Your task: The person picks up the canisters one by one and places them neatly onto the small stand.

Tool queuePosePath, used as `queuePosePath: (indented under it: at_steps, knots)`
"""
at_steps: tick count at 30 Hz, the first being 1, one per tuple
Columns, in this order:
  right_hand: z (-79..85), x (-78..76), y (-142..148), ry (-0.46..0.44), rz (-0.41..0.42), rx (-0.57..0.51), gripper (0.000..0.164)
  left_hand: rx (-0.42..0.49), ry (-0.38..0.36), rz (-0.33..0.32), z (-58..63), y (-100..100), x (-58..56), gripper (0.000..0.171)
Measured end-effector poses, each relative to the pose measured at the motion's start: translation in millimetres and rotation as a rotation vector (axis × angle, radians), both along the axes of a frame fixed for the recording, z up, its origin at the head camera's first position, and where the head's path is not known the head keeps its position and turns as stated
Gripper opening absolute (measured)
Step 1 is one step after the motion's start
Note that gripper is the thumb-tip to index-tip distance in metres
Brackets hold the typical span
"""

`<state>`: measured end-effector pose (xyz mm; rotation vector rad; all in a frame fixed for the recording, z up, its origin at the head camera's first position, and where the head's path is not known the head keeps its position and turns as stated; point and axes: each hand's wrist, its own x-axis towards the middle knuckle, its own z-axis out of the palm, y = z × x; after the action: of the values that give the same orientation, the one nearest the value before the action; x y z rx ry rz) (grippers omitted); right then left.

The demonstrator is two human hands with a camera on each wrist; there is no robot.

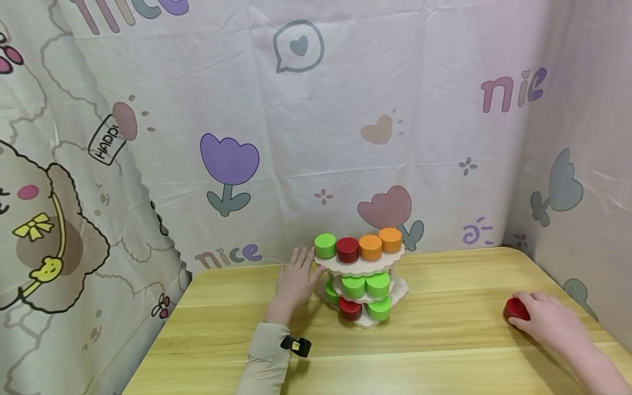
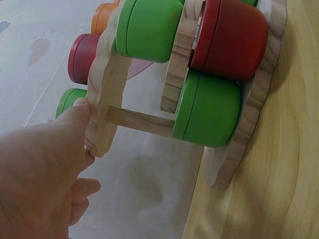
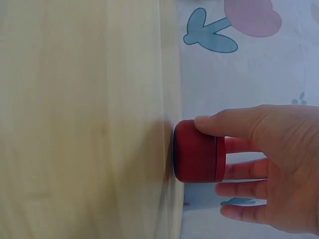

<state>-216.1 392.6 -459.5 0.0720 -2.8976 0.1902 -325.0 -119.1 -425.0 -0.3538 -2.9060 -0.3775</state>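
Observation:
A tiered wooden stand (image 1: 362,267) with scalloped shelves stands mid-table. On its top tier are a green lidded jar (image 1: 325,246), a red one (image 1: 348,250) and two orange ones (image 1: 371,248). More green jars (image 1: 377,286) and a red jar (image 1: 350,309) fill the lower tiers. My left hand (image 1: 294,284) is at the stand's left side; its thumb (image 2: 75,115) touches the top tier's edge beside the green jar, the other fingers loosely extended. Far right, my right hand (image 1: 552,320) grips a small red jar (image 3: 195,152) between thumb and fingers, its base at the tabletop.
The wood-grain table (image 1: 444,351) runs back to a printed cloth backdrop (image 1: 316,137). Cloth also hangs along the left and right sides. A black wrist camera (image 1: 297,345) is strapped over the left sleeve.

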Motion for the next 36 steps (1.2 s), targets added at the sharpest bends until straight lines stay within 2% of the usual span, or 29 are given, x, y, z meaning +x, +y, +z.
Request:
queuePosePath:
  at_steps: [17, 36]
  knots:
    - [4.3, 0.6, -30.3, 0.064, 0.058, 0.008, 0.055, 0.001, -0.005, 0.000, -0.3, 0.9, 0.6, 0.077]
    - [17.1, -13.1, -92.7, 0.130, 0.197, -0.005, 0.053, -0.006, -0.016, 0.009, 1.3, 0.0, 0.9, 0.076]
